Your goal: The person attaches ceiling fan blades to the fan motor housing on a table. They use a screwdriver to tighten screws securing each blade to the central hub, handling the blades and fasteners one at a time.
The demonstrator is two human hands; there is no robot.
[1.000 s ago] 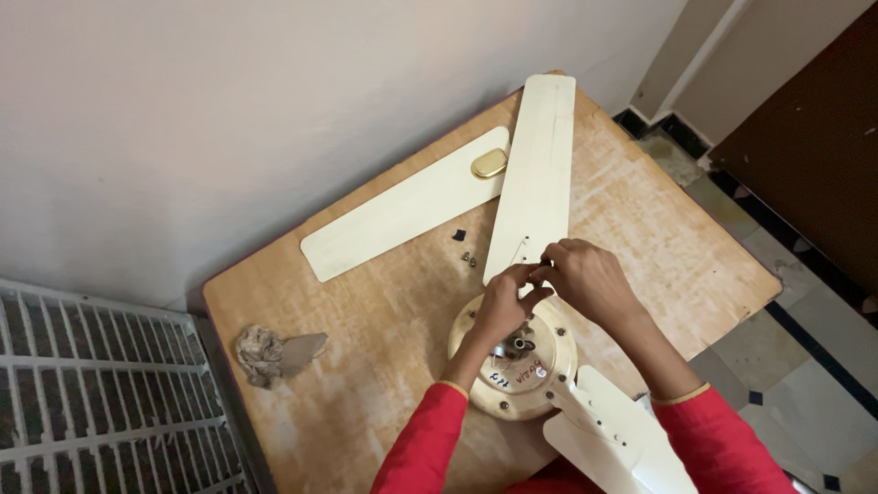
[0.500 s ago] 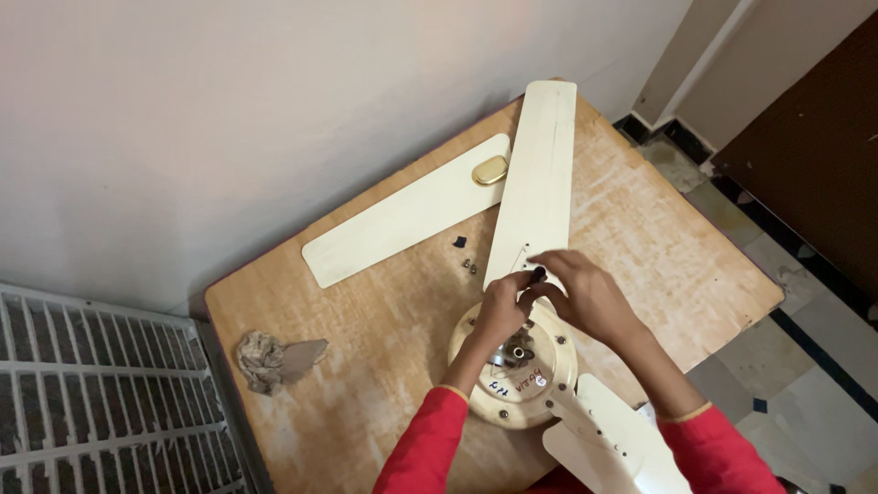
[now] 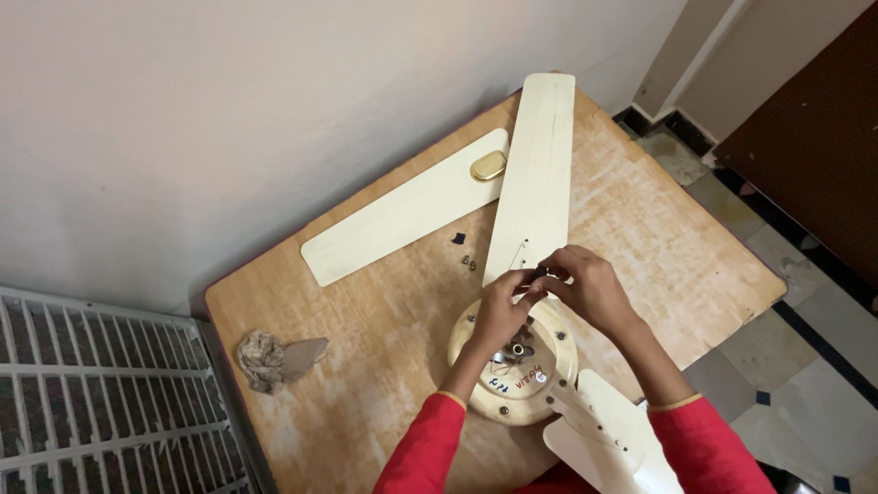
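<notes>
The left hand [image 3: 498, 311] and right hand [image 3: 585, 288] are pinching together on a small dark fastener [image 3: 540, 272] at the fan blade [image 3: 535, 174] root, directly above the fan motor housing [image 3: 512, 370].

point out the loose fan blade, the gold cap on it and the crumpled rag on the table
loose fan blade [image 3: 402, 212], head view, on the middle of its flat cream face
gold cap [image 3: 488, 166], head view, on the middle of its top
crumpled rag [image 3: 262, 359], head view, on the bunched cloth
</notes>
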